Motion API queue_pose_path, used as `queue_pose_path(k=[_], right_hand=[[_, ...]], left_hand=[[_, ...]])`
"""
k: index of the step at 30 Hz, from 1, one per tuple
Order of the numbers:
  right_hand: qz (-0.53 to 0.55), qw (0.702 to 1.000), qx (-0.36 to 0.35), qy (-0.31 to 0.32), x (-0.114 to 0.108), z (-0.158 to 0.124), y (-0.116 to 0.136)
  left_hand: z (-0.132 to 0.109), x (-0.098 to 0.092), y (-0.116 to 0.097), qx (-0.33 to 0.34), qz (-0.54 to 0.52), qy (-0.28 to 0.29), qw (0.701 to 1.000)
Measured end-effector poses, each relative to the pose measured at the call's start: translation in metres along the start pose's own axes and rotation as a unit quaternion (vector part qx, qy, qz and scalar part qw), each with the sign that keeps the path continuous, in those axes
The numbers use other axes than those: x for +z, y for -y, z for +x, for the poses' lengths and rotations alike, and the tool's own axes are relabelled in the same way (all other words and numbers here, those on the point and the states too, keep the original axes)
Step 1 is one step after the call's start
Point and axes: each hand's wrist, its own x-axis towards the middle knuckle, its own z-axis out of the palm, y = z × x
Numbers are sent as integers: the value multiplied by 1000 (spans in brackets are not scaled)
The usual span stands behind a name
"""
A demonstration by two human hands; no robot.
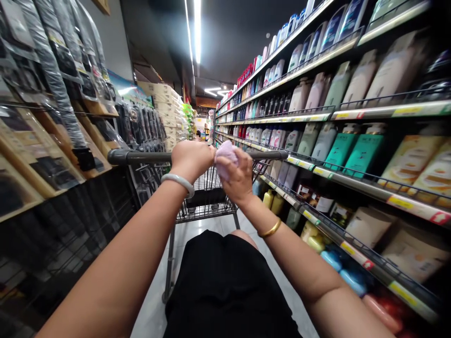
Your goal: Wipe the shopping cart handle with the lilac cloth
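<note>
A wire shopping cart (pixel 206 206) stands in front of me in a store aisle, its dark handle bar (pixel 141 156) running across the view. My left hand (pixel 190 159) is closed around the middle of that bar; a pale bangle sits on the wrist. My right hand (pixel 237 178) is beside it, fingers closed on a small lilac soft item (pixel 226 152) held at the bar. A gold bangle is on the right wrist. My black clothing fills the lower middle.
Shelves of bottles and refill pouches (pixel 317 136) line the right side. Hanging packaged goods on racks (pixel 52 117) line the left. Stacked cartons (pixel 165 108) stand farther down the left. The pale floor (pixel 200 225) of the narrow aisle runs ahead under the cart.
</note>
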Motion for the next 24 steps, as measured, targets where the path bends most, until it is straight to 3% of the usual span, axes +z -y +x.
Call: queue_pose_path(k=[3, 5, 7, 8, 9, 11, 13, 14, 17, 20, 22, 24], right_hand=[[33, 999, -18, 8, 1, 0, -5], [29, 995, 74, -60, -4, 1, -18], [15, 973, 182, -144, -6, 1, -25], [12, 966, 200, -161, -6, 1, -23], [14, 971, 182, -152, -5, 1, -20], [24, 995, 66, -69, -4, 2, -9], [25, 998, -47, 18, -8, 8, -6], [19, 997, -66, 36, -12, 13, -8], [-17, 1000, -2, 23, -33, 31, -29], [-51, 997, 54, 35, -47, 47, -39], [-38, 997, 32, 57, -44, 52, -28], [6, 997, -15, 78, -33, 55, -6]], left_hand=[[-1, -1, 1, -9, -8, -6, 1000], [0, -1, 0, -24, -17, -9, 1000], [1, -1, -2, -33, -22, -11, 999], [2, 0, -3, -36, -22, -12, 999], [1, 1, -3, -36, -20, -12, 999], [0, 2, -4, -19, -14, -16, 1000], [-4, 2, -2, 7, -13, -19, 1000], [-6, 0, 0, 18, -15, -21, 999], [-13, -11, 14, 41, -28, -19, 999], [-22, -24, 44, 6, 10, -34, 999], [-27, -26, 68, -47, 66, -41, 996], [-30, -22, 87, -93, 101, -10, 991]])
